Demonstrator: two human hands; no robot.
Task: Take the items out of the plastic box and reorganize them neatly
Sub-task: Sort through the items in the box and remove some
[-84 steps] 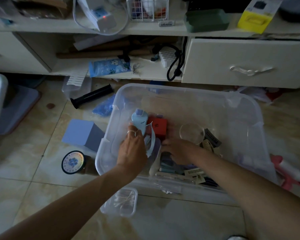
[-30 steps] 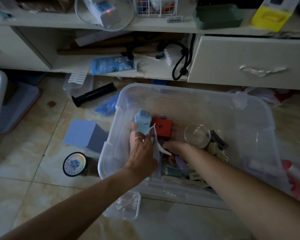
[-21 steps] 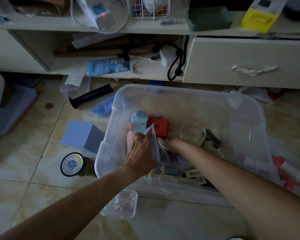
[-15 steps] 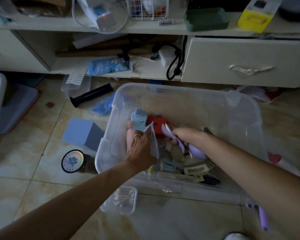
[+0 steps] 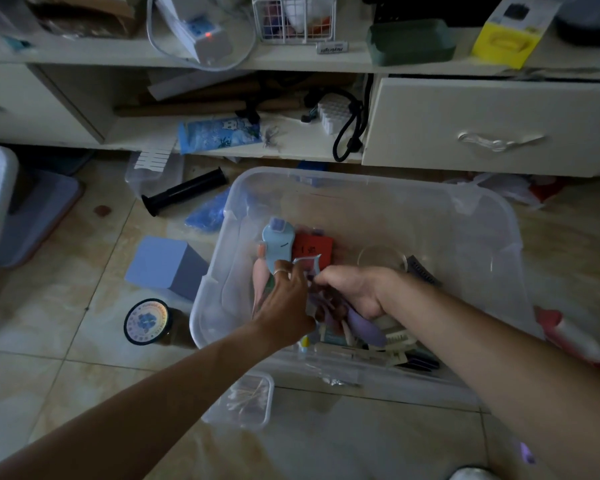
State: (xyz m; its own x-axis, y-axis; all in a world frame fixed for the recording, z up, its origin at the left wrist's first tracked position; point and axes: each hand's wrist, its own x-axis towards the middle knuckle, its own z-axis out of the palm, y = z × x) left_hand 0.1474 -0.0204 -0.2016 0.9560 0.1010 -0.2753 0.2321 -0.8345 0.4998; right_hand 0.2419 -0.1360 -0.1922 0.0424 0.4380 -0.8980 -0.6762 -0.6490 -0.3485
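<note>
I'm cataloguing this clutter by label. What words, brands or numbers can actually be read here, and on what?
None reads for certain.
Small white tag on the shelf top: dark print, too blurred.
Red box in the plastic box: dark marks, illegible.
Round lid on the floor: ring of tiny print, unreadable.
Blue packet: cartoon picture only, text unclear.
</note>
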